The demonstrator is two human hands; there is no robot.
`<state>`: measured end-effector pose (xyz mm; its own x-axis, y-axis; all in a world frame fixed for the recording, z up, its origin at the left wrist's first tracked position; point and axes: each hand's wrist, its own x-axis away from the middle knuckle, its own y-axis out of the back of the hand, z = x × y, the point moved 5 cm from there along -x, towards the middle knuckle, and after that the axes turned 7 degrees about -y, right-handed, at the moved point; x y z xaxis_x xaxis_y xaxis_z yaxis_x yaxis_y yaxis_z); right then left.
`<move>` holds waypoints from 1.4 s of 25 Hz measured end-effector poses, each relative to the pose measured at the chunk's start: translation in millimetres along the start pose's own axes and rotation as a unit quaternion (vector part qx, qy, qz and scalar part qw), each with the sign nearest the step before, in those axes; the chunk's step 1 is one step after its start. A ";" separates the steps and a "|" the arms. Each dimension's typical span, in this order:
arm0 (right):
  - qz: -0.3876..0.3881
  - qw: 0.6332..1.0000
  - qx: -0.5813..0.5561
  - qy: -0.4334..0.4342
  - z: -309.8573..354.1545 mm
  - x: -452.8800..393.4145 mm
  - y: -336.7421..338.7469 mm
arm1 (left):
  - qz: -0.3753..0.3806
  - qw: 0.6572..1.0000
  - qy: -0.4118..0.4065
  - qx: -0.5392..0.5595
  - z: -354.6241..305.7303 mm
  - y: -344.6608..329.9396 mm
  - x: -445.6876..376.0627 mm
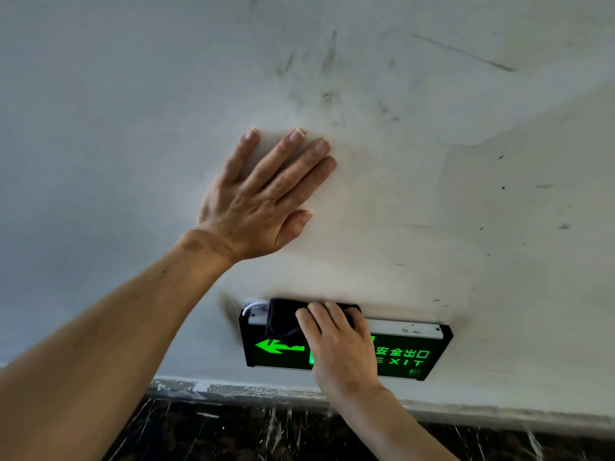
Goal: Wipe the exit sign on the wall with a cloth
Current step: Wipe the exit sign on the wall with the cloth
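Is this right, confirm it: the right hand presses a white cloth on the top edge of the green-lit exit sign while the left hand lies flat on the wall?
Not quite. The head view shows the cloth is black, not white. The rest holds: the right hand presses it on the green-lit exit sign's top edge, and the left hand lies flat on the scuffed white wall.

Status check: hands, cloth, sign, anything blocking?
Left hand flat on wall, open. Right hand pressing dark cloth on exit sign top edge. Nothing blocking.
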<state>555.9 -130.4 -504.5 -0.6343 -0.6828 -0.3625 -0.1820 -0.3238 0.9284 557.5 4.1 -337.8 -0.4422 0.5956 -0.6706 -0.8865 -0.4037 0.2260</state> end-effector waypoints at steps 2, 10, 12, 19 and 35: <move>0.001 1.000 0.003 -0.004 -8.9 2.8 3.3 | -0.001 1.000 0.000 -0.002 0.0 -0.6 0.2; 0.002 0.999 0.039 -0.036 -63.6 24.1 16.0 | -0.018 1.000 0.001 -0.008 -0.8 -0.2 0.5; 0.014 0.998 0.044 -0.035 -76.5 29.5 15.9 | -0.022 1.000 0.001 -0.008 -1.2 0.2 0.2; -0.003 0.999 0.045 -0.008 -110.9 41.7 18.8 | -0.024 1.000 -0.001 -0.012 -0.9 0.4 0.4; -0.086 0.992 0.055 -0.069 -118.9 52.3 21.1 | -0.032 0.999 0.000 -0.020 -1.9 -1.0 1.3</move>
<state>608.2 -250.8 -513.5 -0.6816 -0.5255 -0.5091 -0.3723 -0.3499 0.8596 558.1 4.0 -340.3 -0.3845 0.6211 -0.6830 -0.9068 -0.3925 0.1536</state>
